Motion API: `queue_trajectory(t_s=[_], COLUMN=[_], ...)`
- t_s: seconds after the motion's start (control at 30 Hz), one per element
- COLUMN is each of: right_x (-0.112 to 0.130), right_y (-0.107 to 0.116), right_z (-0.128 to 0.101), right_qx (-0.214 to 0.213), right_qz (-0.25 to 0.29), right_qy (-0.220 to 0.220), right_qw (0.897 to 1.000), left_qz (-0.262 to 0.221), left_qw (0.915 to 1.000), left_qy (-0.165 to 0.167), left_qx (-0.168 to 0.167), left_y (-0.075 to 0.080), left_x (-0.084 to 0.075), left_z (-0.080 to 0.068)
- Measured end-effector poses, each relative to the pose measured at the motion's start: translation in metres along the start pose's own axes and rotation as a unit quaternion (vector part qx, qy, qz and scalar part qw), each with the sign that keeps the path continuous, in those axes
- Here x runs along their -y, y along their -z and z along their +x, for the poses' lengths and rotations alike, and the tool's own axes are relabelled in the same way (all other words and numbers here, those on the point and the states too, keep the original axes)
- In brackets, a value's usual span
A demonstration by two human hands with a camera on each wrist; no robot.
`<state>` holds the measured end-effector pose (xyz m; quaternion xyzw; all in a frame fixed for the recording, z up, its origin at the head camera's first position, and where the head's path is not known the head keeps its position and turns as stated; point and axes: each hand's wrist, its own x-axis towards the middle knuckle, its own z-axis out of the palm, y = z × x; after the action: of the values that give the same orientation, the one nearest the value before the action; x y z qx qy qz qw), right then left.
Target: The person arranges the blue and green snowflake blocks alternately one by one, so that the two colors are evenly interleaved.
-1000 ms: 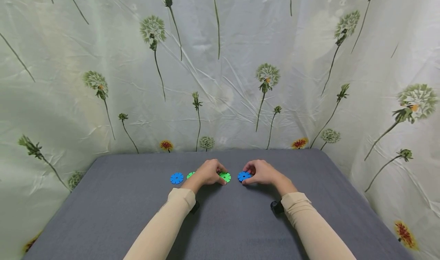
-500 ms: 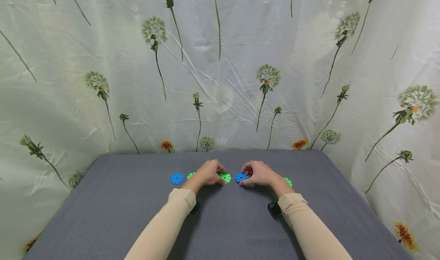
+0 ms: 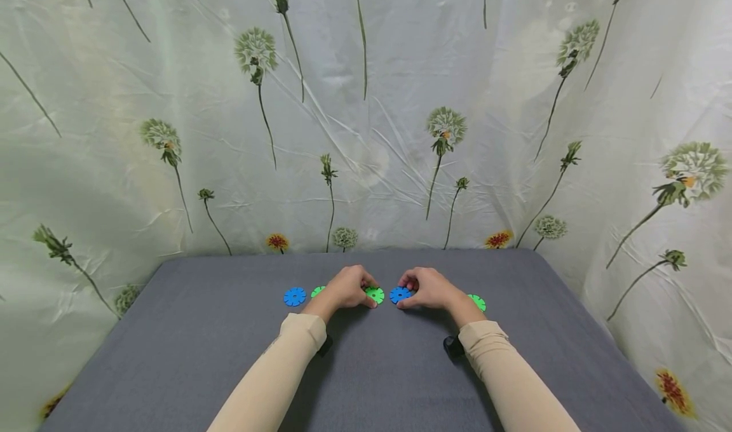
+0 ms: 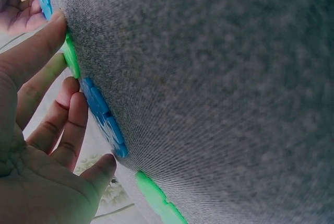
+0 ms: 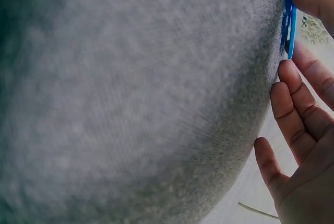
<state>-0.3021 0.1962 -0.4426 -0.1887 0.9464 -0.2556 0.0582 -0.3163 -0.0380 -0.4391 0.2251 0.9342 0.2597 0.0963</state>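
Note:
My left hand pinches a small green notched plastic disc between thumb and index finger, on the grey cloth. Just to its right, my right hand pinches a blue notched disc by its edges; a narrow gap separates the two discs in the head view. Seen from the right wrist, that blue disc lies at the cloth surface, between thumb and index finger. Beneath the left hand's other fingers, another blue disc shows in the left wrist view, hidden from the head camera.
Left of the left hand lie a blue disc and a partly covered green disc. Another green disc shows beyond the right wrist. The grey table ends at a hanging curtain with printed flowers.
My right hand has slid the blue disc left, closer to the green disc. Behind its wrist, a green disc has come into view. The left hand keeps its place.

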Motion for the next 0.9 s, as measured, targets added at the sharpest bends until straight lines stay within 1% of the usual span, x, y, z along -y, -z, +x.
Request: queue_trajectory(t_s=[0.2,0.43,0.63,0.9], right_x=[-0.0001,-0.0001,0.0014,0.0045], right_y=[-0.0002,-0.0004,-0.0003,0.0024], right_z=[-0.0016,-0.0023,-0.0025,-0.0063], right_qx=[0.006,0.013,0.017,0.026], right_qz=[0.0,0.017,0.016,0.02], right_qy=[-0.007,-0.011,-0.016,-0.011], right_qw=[1.0,1.0,1.0,0.999], left_qz=[0.002,0.005,0.002,0.009], left_qw=[1.0,1.0,1.0,0.9999], left_qy=[-0.001,0.002,0.005,0.006], left_qx=[0.003,0.005,0.005,0.003], left_y=[-0.0009,0.0013,0.001,0.0], left_x=[-0.0006,-0.0009,-0.0005,0.0007], left_z=[-0.0003,-0.0011,-0.0011,-0.0002])
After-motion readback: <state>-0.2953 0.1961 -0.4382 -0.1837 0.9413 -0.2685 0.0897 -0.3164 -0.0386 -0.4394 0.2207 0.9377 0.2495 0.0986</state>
